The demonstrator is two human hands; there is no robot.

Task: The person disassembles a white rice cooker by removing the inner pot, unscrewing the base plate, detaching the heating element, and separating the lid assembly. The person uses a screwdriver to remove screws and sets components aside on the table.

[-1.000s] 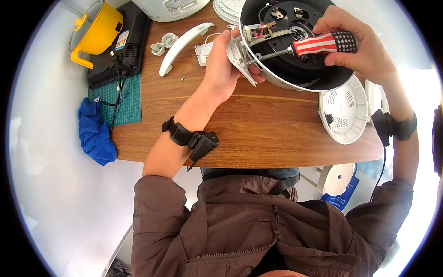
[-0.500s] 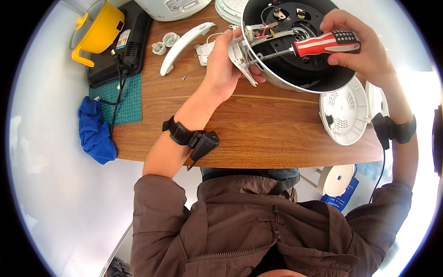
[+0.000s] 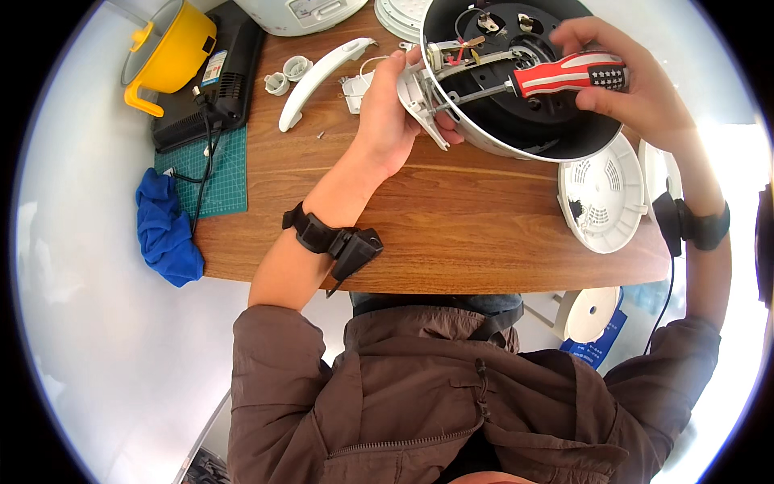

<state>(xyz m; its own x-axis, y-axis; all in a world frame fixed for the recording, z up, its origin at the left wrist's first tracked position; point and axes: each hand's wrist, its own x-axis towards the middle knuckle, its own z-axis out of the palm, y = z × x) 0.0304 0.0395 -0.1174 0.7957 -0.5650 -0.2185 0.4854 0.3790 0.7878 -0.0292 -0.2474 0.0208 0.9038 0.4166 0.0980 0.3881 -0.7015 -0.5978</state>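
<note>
My right hand (image 3: pixel 635 85) grips a screwdriver (image 3: pixel 556 77) by its red, grey and black handle with white stars. The metal shaft lies across the opening of a round metal shell (image 3: pixel 524 155) with a black inside, perhaps a rice cooker body. Its tip meets the area by a white plastic piece (image 3: pixel 418 98) at the shell's left rim; the exact contact is hidden. My left hand (image 3: pixel 389 113) is closed round that piece and the rim, thumb on top and fingertips showing below. Wires and a metal bracket (image 3: pixel 476 63) sit inside the shell.
A curved white handle (image 3: pixel 314 85), two small white cups (image 3: pixel 288 75) and a small screw (image 3: pixel 321 135) lie to the left. A vented white cover (image 3: pixel 602 198) is at the right. Further left are a yellow pot (image 3: pixel 173 56), a green cutting mat (image 3: pixel 230 173) and a blue cloth (image 3: pixel 165 230).
The screwdriver handle has turned about its axis, its starred black panel now facing lower. My right fingers have shifted slightly on it. My left hand stays in place.
</note>
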